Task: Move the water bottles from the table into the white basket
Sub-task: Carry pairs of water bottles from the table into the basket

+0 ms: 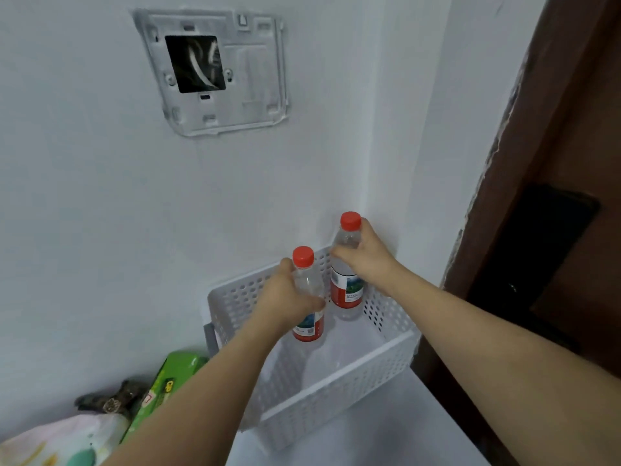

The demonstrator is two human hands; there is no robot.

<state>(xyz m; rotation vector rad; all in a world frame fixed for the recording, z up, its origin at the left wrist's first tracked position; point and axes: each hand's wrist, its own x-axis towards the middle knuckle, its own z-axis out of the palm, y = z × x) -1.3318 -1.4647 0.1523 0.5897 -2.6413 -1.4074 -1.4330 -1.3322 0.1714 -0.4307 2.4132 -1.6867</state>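
we hold two water bottles upright inside the white basket [339,385].
left hand [285,297] wraps the near bottle [307,326], right hand [364,258] grips the far bottle [347,290] by the back corner; basket sits on the table [386,438].

Clear glossy plastic bottles [346,264] stand in a matt, perforated white plastic basket [336,391].

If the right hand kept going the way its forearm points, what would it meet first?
Probably the white wall in the corner behind the white basket; the right hand already grips a water bottle, which would touch first. Depth is unclear.
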